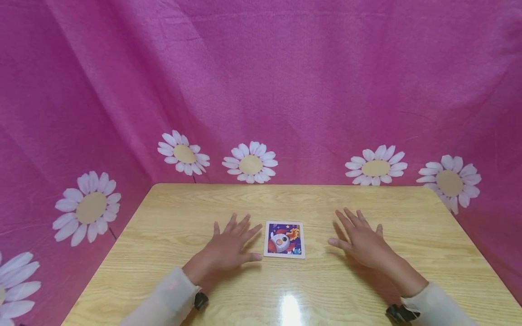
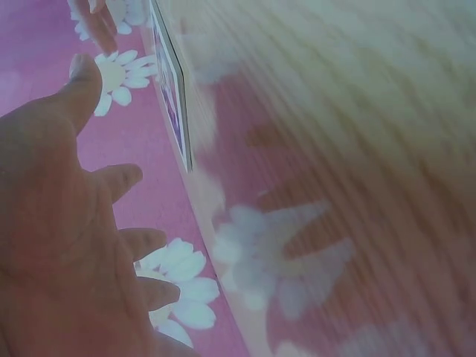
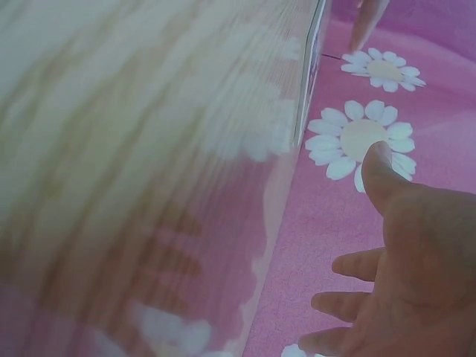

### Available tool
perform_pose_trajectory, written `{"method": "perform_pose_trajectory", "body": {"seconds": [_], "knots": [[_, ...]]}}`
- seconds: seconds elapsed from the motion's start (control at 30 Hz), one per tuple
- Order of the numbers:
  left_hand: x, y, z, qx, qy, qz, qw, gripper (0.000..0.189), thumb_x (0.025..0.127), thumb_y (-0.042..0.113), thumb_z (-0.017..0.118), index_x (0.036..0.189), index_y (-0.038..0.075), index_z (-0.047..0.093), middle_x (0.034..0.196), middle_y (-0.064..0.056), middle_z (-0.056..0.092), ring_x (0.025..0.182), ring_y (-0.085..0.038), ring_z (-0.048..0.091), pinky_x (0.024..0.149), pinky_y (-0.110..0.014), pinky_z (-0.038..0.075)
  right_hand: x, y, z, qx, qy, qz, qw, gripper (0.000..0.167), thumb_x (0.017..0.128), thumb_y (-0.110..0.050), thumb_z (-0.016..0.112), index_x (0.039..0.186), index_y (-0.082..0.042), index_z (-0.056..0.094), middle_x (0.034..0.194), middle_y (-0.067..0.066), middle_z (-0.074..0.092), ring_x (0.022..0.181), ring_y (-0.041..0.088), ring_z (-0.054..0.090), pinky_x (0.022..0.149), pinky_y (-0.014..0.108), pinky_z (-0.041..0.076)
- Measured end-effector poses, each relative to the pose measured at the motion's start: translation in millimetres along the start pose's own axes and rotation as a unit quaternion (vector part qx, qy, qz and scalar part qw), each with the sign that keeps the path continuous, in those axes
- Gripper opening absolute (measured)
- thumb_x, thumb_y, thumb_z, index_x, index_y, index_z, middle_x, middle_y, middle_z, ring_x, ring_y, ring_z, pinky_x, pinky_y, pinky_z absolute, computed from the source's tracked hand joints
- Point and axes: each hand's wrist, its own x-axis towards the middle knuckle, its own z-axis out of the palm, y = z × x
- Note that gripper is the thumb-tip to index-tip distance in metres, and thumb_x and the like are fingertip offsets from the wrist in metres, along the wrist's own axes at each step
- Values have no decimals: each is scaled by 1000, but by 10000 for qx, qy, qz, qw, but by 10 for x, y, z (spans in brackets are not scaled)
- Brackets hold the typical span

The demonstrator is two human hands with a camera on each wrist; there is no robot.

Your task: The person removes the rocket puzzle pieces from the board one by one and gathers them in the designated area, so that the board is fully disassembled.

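A square picture puzzle [image 1: 284,240] with a pale border lies on the wooden table, showing a white and red rocket with orange flames on dark blue. Just left of it my left hand [image 1: 228,246] hovers with fingers spread, thumb tip close to the border. My right hand [image 1: 363,242] is held farther off on the other side, its fingers also spread. Neither hand holds anything. In the left wrist view the puzzle [image 2: 172,89] appears edge-on beyond the left hand [image 2: 59,223]. The right wrist view shows the right hand [image 3: 424,268] and the puzzle's thin edge [image 3: 306,82].
The glossy wooden table [image 1: 195,201] reflects a bright light spot near its front. A pink cloth [image 1: 285,90] with white daisies hangs behind and along the sides. Black bands [image 1: 401,313] sit at both wrists, over pale sleeves [image 1: 163,299].
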Motion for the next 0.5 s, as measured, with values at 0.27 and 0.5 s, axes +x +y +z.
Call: {"method": "perform_pose_trajectory", "body": {"seconds": [0.27,0.5], "knots": [[47,67,54,-10,-37,171,9998,85,91,82,44,163,40,27,174,-6,9,157,-45,0,110,-83,3,5,-29,15,59,-16,-10,10000,86,98,-57,63,162,-8,32,166,24,26,150,57,17,98,92,8],[88,152,64,30,-101,177,9998,83,92,81,45,162,42,28,174,-4,8,158,-43,0,111,-82,4,19,-62,50,48,44,-84,9999,84,98,-55,64,161,-7,34,166,24,28,150,56,19,98,92,10]]}}
